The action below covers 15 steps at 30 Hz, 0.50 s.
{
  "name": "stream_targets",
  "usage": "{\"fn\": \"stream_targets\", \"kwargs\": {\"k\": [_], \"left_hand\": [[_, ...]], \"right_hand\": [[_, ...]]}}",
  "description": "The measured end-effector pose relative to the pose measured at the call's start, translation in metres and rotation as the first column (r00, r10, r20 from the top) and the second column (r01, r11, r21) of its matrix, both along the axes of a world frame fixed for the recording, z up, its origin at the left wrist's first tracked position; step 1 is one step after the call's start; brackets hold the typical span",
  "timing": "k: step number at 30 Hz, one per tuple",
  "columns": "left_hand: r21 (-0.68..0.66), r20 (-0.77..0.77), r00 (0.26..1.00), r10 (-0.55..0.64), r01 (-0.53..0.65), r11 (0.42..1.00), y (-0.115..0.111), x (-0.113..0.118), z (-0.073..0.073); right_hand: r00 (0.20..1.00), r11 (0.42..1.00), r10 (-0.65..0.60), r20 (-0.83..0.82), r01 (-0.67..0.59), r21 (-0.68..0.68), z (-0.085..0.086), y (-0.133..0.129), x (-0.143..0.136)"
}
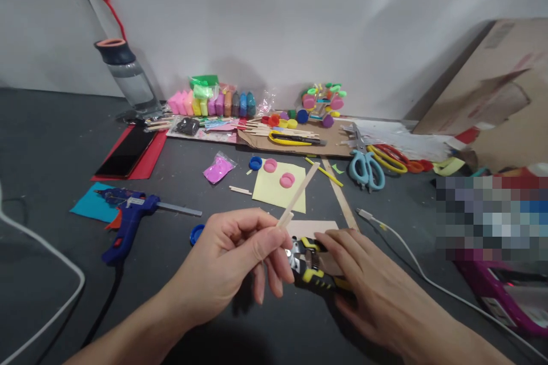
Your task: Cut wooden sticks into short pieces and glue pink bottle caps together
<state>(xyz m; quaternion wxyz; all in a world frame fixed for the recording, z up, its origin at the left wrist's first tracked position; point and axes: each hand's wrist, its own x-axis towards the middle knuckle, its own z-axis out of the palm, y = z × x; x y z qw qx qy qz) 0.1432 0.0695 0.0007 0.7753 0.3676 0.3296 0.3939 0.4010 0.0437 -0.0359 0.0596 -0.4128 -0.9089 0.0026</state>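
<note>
Surface: a dark grey, matte table (pixel 51 142) is running back to a plain white wall, with craft materials spreading across it.
Left hand: the left hand (pixel 233 254) is pinching a wooden stick (pixel 298 194) between thumb and fingertips, fingers closed on its lower end.
Stick: the thin, flat, pale wooden strip is slanting up and away to the right from the left hand, above a yellow paper sheet (pixel 274 191).
Right hand: the right hand (pixel 363 274) is lying flat, fingers together, pressing on black-and-yellow cutting pliers (pixel 310 265); whether it is gripping them cannot be told.
Pliers: they are lying just right of the left fingertips, rubbery handles passing under the right hand, metal head pointing left.
Middle ground: a blue plastic glue gun (pixel 126 219) is resting on its side at left; two round pink caps (pixel 278 172) are sitting on the yellow sheet; teal-handled scissors (pixel 365 166) are lying at right.
Far edge: bright clay packets (pixel 212 104) are lining the wall, beside a clear bottle (pixel 128 77).
</note>
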Motion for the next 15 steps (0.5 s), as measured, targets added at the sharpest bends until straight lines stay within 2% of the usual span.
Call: {"fn": "stream_targets", "kwargs": {"k": [3, 6, 11, 15], "left_hand": [[-0.039, 0.078, 0.997, -0.03, 0.033, 0.999, 0.0, -0.002, -0.001], [-0.083, 0.121, 0.99, -0.078, 0.088, 0.993, 0.002, -0.004, -0.004], [-0.121, 0.121, 0.981, -0.153, 0.167, 0.979, 0.005, -0.004, -0.008], [-0.147, 0.101, 0.98, -0.172, 0.186, 0.972, 0.007, -0.005, -0.01]], "right_hand": [[0.995, 0.996, -0.082, -0.06, 0.084, 0.021, 0.002, 0.001, 0.017], [0.978, 0.986, -0.164, -0.131, 0.164, -0.014, 0.01, 0.0, 0.03], [0.979, 0.992, -0.111, -0.17, 0.1, -0.076, 0.028, 0.004, 0.021], [0.975, 0.986, -0.08, -0.206, 0.047, -0.16, 0.032, 0.012, 0.01]]}}
